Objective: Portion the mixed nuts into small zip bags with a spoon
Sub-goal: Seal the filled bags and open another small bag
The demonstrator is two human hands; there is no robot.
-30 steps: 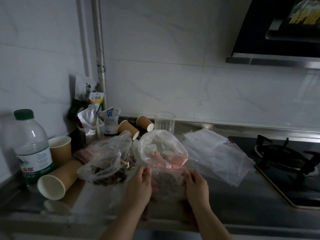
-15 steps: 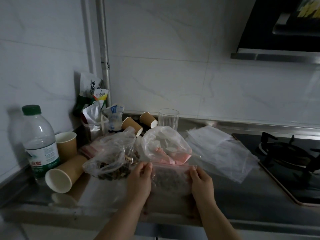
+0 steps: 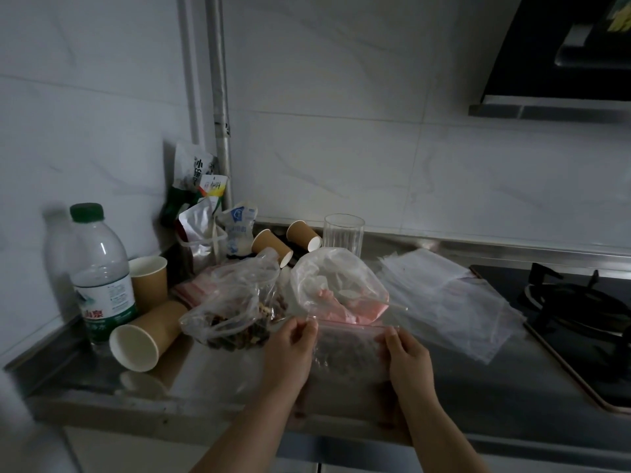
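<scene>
both the left hand [image 3: 290, 349] and right hand [image 3: 406, 353] pinch the filled zip bag [image 3: 348, 356] at its seal; an uneven press could leave gaps, spilling nuts.

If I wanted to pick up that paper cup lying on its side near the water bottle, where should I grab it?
Probably around the brown wall of the paper cup, coming from above. It lies tipped with its open mouth facing the counter edge, so the rounded side is exposed; the water bottle crowds its left.

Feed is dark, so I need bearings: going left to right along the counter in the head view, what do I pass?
Water bottle → tipped paper cup → big bag of mixed nuts → left hand → small zip bag → right hand → stack of empty bags → gas burner.
</scene>
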